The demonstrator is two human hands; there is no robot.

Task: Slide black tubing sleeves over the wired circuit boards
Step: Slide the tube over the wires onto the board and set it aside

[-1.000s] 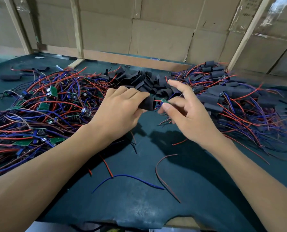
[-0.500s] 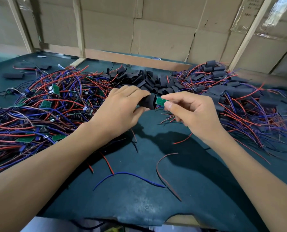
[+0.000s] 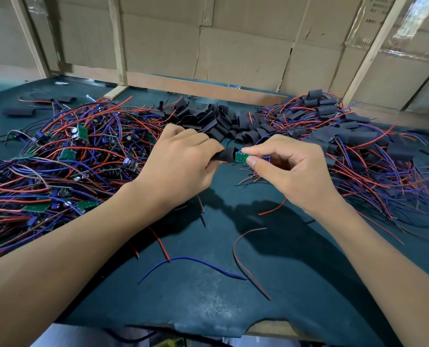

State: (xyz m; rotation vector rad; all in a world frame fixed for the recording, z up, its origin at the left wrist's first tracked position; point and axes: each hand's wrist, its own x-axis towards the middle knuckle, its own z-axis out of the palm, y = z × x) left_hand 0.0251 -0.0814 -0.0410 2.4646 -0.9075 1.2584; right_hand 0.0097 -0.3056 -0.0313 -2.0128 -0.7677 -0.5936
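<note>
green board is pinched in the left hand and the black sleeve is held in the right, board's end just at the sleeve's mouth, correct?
Not quite: the hands are swapped. In the head view the right hand pinches the green board and the left hand holds the black sleeve. The board's end is at the sleeve's mouth, as you said.

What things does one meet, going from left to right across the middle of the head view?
Pile of bare wired circuit boards → left hand → black sleeve → green circuit board → right hand → pile of sleeved boards.
</note>
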